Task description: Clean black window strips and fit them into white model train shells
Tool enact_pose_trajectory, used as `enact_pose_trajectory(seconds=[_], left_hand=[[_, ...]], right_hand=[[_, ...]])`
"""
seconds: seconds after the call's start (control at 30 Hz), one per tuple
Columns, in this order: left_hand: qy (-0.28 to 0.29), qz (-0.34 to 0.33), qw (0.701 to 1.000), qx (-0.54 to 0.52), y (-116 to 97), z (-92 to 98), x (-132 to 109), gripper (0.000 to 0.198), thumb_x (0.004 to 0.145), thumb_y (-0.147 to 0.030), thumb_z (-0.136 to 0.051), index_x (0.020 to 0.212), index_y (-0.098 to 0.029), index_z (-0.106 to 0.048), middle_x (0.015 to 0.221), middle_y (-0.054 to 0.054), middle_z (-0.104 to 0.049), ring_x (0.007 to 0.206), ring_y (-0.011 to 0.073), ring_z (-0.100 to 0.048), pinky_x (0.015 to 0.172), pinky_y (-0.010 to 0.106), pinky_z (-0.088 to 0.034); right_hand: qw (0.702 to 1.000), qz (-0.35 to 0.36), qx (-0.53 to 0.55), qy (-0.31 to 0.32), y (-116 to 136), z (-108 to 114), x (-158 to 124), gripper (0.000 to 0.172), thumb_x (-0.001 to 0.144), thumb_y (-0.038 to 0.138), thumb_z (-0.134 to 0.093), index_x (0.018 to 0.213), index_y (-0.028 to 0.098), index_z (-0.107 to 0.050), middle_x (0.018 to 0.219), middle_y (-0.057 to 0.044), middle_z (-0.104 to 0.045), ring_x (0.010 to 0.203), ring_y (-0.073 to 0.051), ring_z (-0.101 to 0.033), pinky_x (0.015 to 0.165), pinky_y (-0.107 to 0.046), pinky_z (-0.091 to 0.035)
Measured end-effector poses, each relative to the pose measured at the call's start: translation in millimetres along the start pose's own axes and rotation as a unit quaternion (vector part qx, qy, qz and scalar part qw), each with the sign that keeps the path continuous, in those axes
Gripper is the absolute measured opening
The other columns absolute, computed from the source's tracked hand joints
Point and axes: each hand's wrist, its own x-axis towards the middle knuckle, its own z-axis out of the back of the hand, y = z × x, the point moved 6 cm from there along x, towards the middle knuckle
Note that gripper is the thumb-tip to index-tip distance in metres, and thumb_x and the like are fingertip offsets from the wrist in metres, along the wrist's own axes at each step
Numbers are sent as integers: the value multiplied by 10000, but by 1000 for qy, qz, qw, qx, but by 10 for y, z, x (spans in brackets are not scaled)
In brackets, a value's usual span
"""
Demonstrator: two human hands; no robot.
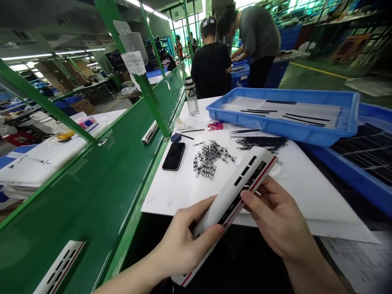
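Note:
A long white plastic shell (228, 196), like a toy train car with black window slots and a red stripe, is held tilted above the table's near edge. My left hand (191, 234) wraps round its lower part, thumb on the striped side. Higher up, my right hand (272, 212) grips it, with the thumb pressed on the dark window strip and fingers behind. Whether a separate small piece lies under that thumb is hidden. Just beyond lie a pile of small black rectangular frames (210, 157) and a heap of thin black strips (260, 143).
On the white table (165, 198) are a phone (174, 156), a round blue case (176, 138) and a clear bottle (192, 98). A blue tray (275, 122) with black strips stands at back right. Similar white shells (61, 267) lie on the green conveyor (92, 204). Two people (211, 61) work ahead.

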Motion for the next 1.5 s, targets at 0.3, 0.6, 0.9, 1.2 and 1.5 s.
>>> enact_pose_trajectory(seconds=[0.3,0.6,0.9,1.2,1.5], left_hand=[[-25,14,1000,14,218,77,46,474,1006,-301,-648,1477,-284,-599,1446,29,-667,1330,230,-631,1160,312,-473],[-19,9,999,43,241,57,186,469,1007,-324,-644,1473,-291,-605,1412,39,-691,1241,246,-693,1106,322,-535],[32,20,999,27,339,55,206,642,993,-301,-667,1586,-369,-428,1614,-24,-492,1471,231,-487,1238,322,-394],[9,33,999,-40,377,70,206,621,999,-277,-667,1574,-363,-449,1599,-22,-511,1468,222,-489,1238,319,-396],[-17,-3,1000,19,410,124,138,655,993,-267,-664,1581,-424,-423,1622,-35,-479,1486,266,-462,1254,396,-373]], right_hand=[[999,-31,23,18,-36,-165,77,228,943,316,-754,1161,276,-698,1162,-36,-747,1072,-197,-714,965,-310,-607],[996,-69,50,13,-138,-138,122,237,924,325,-771,1130,233,-697,1128,-47,-761,1042,-203,-724,948,-318,-612],[993,-92,74,15,-228,-205,79,188,934,304,-763,1096,222,-714,1026,-30,-774,968,-164,-736,872,-250,-624],[989,-111,77,56,-320,-322,40,197,918,271,-777,1094,232,-699,1073,-19,-757,1027,-164,-714,946,-272,-600],[976,-153,113,108,-392,-462,14,342,876,162,-784,1179,222,-637,1013,-23,-717,980,-165,-691,878,-293,-606]])
